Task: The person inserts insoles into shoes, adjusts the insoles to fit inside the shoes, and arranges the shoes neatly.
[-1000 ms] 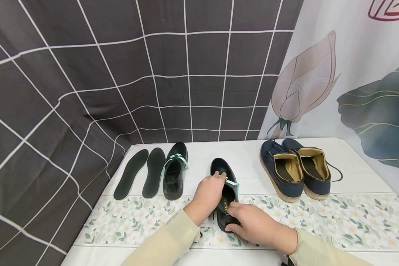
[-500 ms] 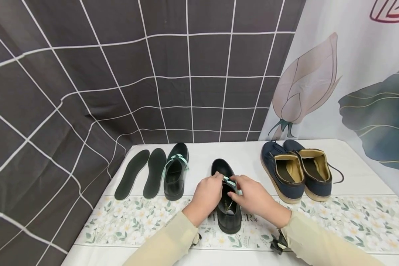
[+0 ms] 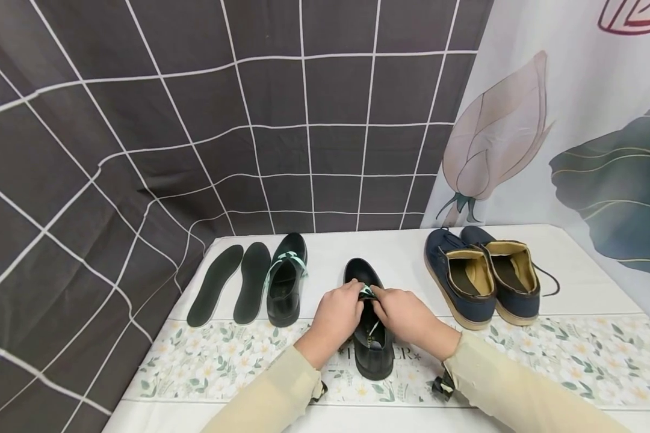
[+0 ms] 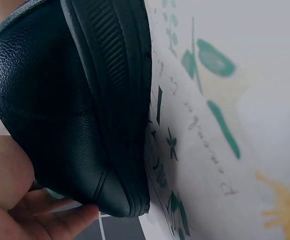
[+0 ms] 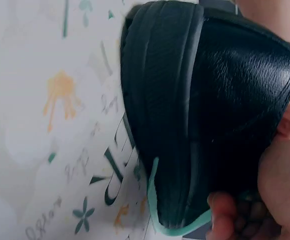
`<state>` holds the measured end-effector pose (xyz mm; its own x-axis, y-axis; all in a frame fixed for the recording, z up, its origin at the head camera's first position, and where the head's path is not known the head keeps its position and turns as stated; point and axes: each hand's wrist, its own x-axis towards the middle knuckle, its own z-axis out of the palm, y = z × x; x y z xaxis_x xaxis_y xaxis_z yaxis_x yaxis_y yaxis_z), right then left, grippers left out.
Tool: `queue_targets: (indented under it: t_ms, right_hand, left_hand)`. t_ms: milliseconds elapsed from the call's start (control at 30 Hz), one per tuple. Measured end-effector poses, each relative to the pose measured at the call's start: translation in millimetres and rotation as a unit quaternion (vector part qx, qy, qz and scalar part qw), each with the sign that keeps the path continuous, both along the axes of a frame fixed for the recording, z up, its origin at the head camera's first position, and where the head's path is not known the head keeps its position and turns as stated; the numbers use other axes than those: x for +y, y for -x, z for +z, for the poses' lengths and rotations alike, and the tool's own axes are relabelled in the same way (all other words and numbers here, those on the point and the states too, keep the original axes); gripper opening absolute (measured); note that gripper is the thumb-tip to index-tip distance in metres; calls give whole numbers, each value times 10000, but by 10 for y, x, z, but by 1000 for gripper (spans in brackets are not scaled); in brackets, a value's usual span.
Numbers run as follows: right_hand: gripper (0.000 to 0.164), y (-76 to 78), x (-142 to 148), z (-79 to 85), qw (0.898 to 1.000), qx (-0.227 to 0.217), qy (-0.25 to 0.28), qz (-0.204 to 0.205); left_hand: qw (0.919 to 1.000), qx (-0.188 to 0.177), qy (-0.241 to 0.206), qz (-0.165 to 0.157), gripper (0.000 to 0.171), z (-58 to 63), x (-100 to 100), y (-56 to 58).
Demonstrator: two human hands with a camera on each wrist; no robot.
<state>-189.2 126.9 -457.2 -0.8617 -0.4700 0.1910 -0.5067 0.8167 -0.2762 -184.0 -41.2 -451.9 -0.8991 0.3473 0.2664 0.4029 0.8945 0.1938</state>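
Observation:
A black leather shoe [image 3: 374, 361] lies in the middle, toe pointing away. My left hand [image 3: 336, 315] pinches the left edge of its opening near the mint-green lace [image 3: 366, 292]. From the other side, my right hand [image 3: 413, 317] pinches the right edge, thumb inside the opening. In the left wrist view, the shoe's side [image 4: 85, 135] stands on the cloth with my left fingers [image 4: 65, 220] at its upper. A lace end [image 5: 154, 200] hangs down the sole's side in the right wrist view. Both hands partly hide the tongue and lace.
To the left stands a matching black shoe [image 3: 284, 294] with a tied mint lace. Beside it lie two dark insoles [image 3: 213, 287]. A pair of navy shoes [image 3: 479, 313] with tan lining stands at right. A dark gridded curtain [image 3: 336, 144] hangs behind the cloth-covered table [image 3: 590, 361].
My right hand has moved from inside the heel forward to the right edge near the lace. The heel is now uncovered. My left hand has stayed at the shoe's front left.

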Motion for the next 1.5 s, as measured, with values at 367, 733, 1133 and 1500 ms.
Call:
queue_targets:
  t_ms: [367,733,1133,1500]
  right_hand:
    - [36,6,-10,-23,9995,-78,303,-38]
    - [35,-12,10,-1,9989,23,464,46]
    - [36,0,6,-15,9989,-49,473,53]
    - [37,-17,3,-4,9985,-134,526,77]
  left_hand:
    - [9951,-752,-644,-21,38,52,-162,-53]
    - [9835,233,-1775,254,29,359,-633,-41]
    - [9527,-174,-2355,1914,35,366,-1571,394]
    - [9605,-835,-1329,2297,45,59,-1899,632]
